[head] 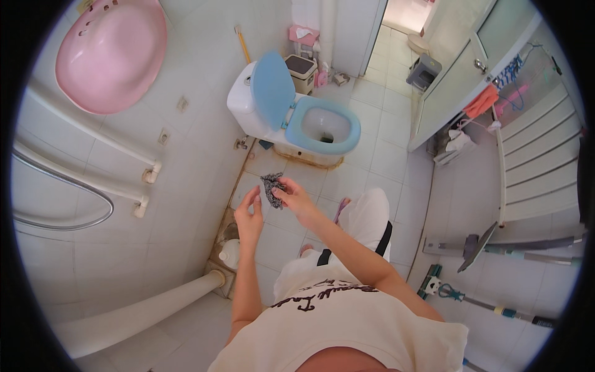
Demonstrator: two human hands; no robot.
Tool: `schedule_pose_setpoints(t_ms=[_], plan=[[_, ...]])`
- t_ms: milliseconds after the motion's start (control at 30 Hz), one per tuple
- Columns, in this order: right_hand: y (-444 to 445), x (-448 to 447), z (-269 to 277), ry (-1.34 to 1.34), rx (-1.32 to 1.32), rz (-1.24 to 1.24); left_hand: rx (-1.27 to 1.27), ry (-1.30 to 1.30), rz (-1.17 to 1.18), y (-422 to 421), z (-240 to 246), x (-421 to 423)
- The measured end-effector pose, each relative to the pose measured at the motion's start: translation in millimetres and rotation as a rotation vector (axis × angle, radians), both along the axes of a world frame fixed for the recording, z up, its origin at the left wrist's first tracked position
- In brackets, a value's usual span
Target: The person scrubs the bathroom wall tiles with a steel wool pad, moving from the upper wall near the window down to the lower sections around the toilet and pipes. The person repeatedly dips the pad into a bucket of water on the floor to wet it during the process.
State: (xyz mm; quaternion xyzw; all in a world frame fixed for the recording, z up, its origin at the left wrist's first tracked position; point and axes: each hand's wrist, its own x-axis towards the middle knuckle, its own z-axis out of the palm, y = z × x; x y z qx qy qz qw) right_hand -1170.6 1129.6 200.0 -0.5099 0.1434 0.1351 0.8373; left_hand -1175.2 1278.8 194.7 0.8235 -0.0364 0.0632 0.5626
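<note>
Between the fingers and thumb of my right hand (pixel 294 197) is a crumpled grey-and-black speckled cloth (pixel 273 189). My left hand (pixel 249 214) is just left of the cloth, thumb and fingers apart, with nothing seen in it. Beyond both hands stands a white toilet with a light blue seat (pixel 352 132). Its blue lid (pixel 273 90) is raised against the tank (pixel 241 95). Brownish stains run round the toilet's base, and something dark lies at the bottom of the bowl (pixel 320 123).
A pink basin (pixel 114 56) hangs at upper left, above white pipes and a metal hose (pixel 109 204). Near my left forearm stands a white jug (pixel 230 253). A bin (pixel 301 69) is behind the toilet. Mops (pixel 483 304), a folding rack (pixel 539 162) and an open door (pixel 458 83) are at right.
</note>
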Motion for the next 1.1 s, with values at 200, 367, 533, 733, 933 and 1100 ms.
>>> schedule_pose_setpoints(t_ms=[200, 367, 533, 733, 933, 1100], plan=[[-58, 57, -5, -0.042, 0.022, 0.081, 0.017, -0.026, 0.051, -52, 1, 48], [-151, 137, -9, -0.036, 0.057, 0.114, 0.066, -0.079, 0.109, -147, -5, 112], [-301, 231, -28, -0.086, 0.140, 0.074, 0.064, 0.018, 0.166, -298, -31, 202], [-502, 313, -8, -0.182, -0.050, -0.054, 0.025, 0.024, -0.010, -485, -18, 298], [-574, 371, 0, -0.138, -0.007, -0.118, 0.017, 0.085, 0.004, -543, -17, 340], [-557, 421, 6, -0.081, 0.056, 0.122, 0.013, 0.097, 0.124, -540, -18, 385]])
